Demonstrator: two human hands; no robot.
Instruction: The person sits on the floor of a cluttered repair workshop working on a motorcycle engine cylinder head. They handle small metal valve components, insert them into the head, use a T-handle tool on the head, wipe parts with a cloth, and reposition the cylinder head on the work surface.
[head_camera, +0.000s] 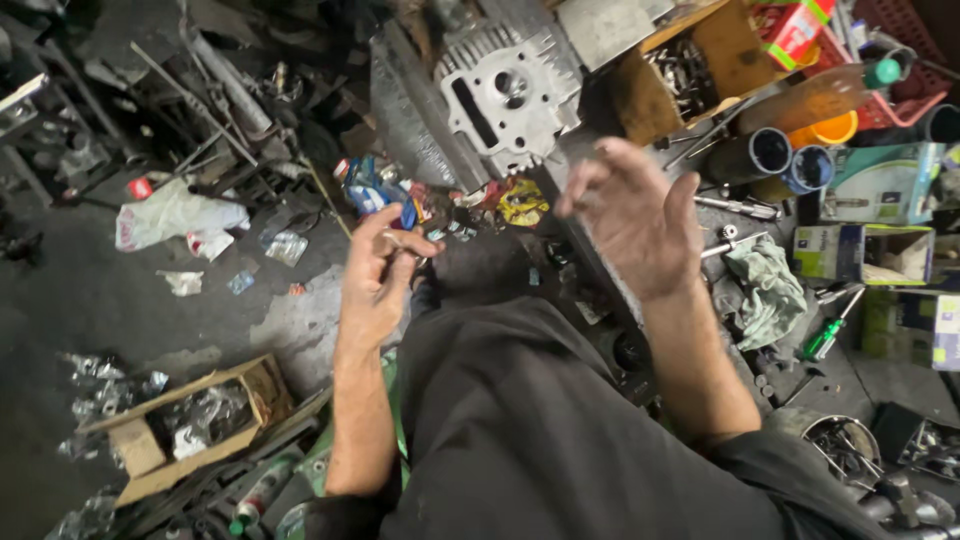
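Below your knees, the workshop floor (120, 290) was dark, oil-stained concrete, littered with torn plastic wrappers, a crumpled white plastic bag (170, 218) and scraps of coloured packaging (385, 190). You sat with your legs in dark trousers (540, 420) filling the lower middle of the view. Your left hand (375, 280) was raised over the floor with thumb and fingertips pinched together on a small part (392, 238), too small to make out clearly. Your right hand (635, 215) hovered just beside it, palm up, fingers loosely curled and spread, gripping nothing. Beyond both hands a finned grey metal engine head (510, 95) rested on a metal sheet (400, 110). To your right the ground was crowded with a greasy green rag (765, 285), a green-handled screwdriver (825, 338), two blue-rimmed cylinders (790, 160), small cardboard cartons (860, 250) and a wooden box of hardware (690, 75). At lower left an open cardboard box (190, 425) held clear plastic bags. Rods and metal bars (200, 90) lay piled in the dim upper left corner.
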